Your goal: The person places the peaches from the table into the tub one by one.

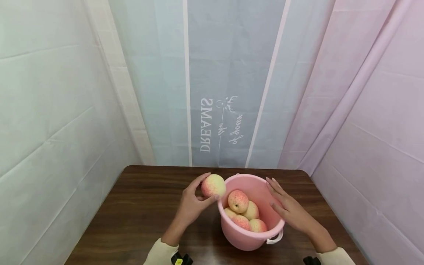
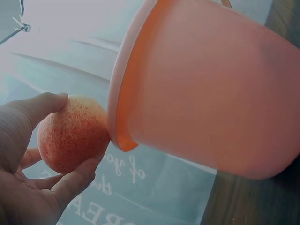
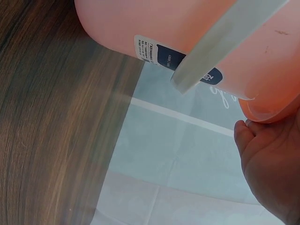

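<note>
My left hand (image 1: 191, 205) holds a yellow and red peach (image 1: 213, 185) between thumb and fingers, at the left rim of a pink bucket (image 1: 240, 239). In the left wrist view that peach (image 2: 72, 136) is right beside the bucket's rim (image 2: 117, 89). Several more peaches (image 1: 238, 201) lie piled inside the bucket. Over the right rim lies my right hand (image 1: 294, 212), its fingers extended and its thumb toward the inside. The right wrist view shows only part of the right hand (image 3: 274, 164), against the rim; its fingertips are mostly hidden there.
The bucket stands on a dark wooden table (image 1: 149, 206). A white handle (image 1: 275, 237) hangs at its front right, and a label (image 3: 164, 56) marks its side. Printed fabric (image 1: 232, 73) hangs behind the table, with pale sheets at both sides.
</note>
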`<action>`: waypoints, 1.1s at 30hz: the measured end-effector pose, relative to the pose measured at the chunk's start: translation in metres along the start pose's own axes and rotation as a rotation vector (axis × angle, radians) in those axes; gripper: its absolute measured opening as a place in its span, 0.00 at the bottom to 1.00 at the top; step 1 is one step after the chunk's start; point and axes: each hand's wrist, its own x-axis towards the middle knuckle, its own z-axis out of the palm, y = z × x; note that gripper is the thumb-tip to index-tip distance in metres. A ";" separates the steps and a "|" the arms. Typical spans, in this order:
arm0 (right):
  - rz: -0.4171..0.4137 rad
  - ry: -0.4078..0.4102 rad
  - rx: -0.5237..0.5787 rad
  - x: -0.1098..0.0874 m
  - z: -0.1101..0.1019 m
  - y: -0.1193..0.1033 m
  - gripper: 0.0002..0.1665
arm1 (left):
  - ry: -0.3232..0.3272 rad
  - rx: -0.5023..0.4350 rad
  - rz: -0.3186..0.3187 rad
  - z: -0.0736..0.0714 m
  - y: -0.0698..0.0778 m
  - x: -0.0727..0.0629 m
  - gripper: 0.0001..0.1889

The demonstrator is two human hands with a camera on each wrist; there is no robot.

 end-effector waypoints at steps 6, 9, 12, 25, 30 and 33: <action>-0.012 0.006 0.008 0.000 0.001 0.001 0.34 | -0.017 -0.016 0.008 0.006 0.000 0.002 0.36; -0.007 0.006 0.004 0.000 0.001 0.001 0.34 | -0.028 -0.017 0.008 0.009 -0.001 0.002 0.37; 0.009 -0.001 -0.008 0.000 0.001 0.000 0.35 | -0.039 -0.026 0.010 0.012 0.000 0.001 0.36; -0.008 0.012 0.000 0.001 0.000 0.000 0.35 | -0.124 -0.072 0.040 0.028 -0.005 0.005 0.37; -0.003 0.010 -0.006 0.000 0.000 -0.001 0.35 | -0.152 -0.083 0.062 0.034 -0.018 0.006 0.37; 0.000 0.013 -0.010 -0.001 0.001 -0.001 0.35 | -0.168 -0.078 0.075 0.037 -0.020 0.006 0.37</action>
